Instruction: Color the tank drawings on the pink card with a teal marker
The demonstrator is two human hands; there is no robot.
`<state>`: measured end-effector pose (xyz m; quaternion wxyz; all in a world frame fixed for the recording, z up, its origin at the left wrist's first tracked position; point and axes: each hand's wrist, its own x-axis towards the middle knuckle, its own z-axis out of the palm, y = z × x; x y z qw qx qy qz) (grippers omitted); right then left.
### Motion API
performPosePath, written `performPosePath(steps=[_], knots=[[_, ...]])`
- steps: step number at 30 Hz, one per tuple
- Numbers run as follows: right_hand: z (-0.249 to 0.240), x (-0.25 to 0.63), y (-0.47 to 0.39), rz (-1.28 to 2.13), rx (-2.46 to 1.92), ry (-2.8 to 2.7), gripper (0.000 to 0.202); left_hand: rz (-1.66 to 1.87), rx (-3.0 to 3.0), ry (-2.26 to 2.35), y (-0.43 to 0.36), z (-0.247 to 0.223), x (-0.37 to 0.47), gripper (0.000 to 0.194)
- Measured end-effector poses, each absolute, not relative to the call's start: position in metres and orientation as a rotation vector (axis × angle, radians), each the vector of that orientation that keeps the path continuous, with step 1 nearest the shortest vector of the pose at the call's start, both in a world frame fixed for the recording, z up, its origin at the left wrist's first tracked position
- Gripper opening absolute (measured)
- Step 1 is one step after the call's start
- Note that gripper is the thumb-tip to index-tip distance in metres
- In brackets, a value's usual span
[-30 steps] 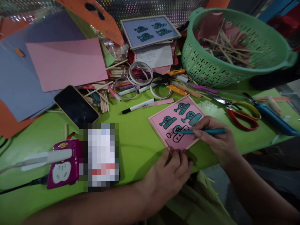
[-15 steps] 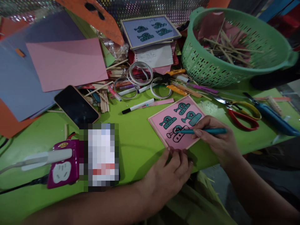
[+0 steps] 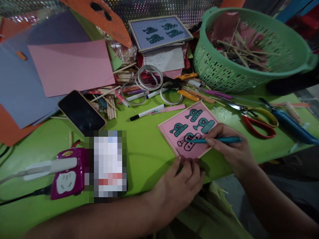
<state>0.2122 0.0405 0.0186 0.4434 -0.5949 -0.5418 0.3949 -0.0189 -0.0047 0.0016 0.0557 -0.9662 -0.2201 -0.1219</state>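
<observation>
A pink card [image 3: 171,142] with wooden sticks along its edges lies on the green table [image 3: 147,142]. It bears several black-outlined drawings; three are filled in teal, and the lowest is partly coloured. My right hand [image 3: 229,146] is closed around a teal pen [image 3: 224,139], whose tip touches the lowest drawing. At the card's lower edge rests my left hand [image 3: 184,179], fingers bent and a little apart, fingertips on the border, gripping nothing.
Behind the card are a black-capped marker [image 3: 147,112], tape rolls [image 3: 150,78] and a framed blue card [image 3: 159,33]. Scissors [image 3: 259,124] and a green basket [image 3: 224,71] stand right. Left are a phone [image 3: 81,113], a purple socket block [image 3: 68,174] and pink paper [image 3: 72,68].
The pen tip has shifted very slightly to the right on the lowest drawing. My left hand and the card have stayed in place.
</observation>
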Motion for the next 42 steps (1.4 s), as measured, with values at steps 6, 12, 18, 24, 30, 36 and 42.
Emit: performPosePath(steps=[6,12,18,24,30,36,42], knots=[[0.0200,0.2114,0.0426,0.962,-1.481,-1.375,0.032,-0.367,-2.932,-0.668,-0.0047,0.0022,-0.0191,0.041],[0.0213,0.2102,0.0453,0.932,-1.498,-1.398,0.036,-0.375,-2.921,-0.674,-0.0037,0.0014,-0.0185,0.041],[0.0205,0.2105,0.0444,0.957,-1.481,-1.396,0.033,-0.315,-2.928,-0.654,-0.0053,0.0007,-0.0183,0.043],[0.0221,0.2095,0.0446,0.924,-1.506,-1.422,0.027,-0.365,-2.926,-0.673,-0.0051,-0.0001,-0.0190,0.042],[0.0176,0.2115,0.0447,0.930,-1.477,-1.436,0.027,-0.368,-2.927,-0.683,-0.0056,-0.0003,-0.0185,0.042],[0.0164,0.2122,0.0449,0.904,-1.470,-1.446,0.028,-0.405,-2.920,-0.695,-0.0062,-0.0013,-0.0172,0.041],[0.0169,0.2123,0.0445,0.862,-1.482,-1.452,0.027,-0.372,-2.929,-0.699,-0.0065,-0.0018,-0.0168,0.042]])
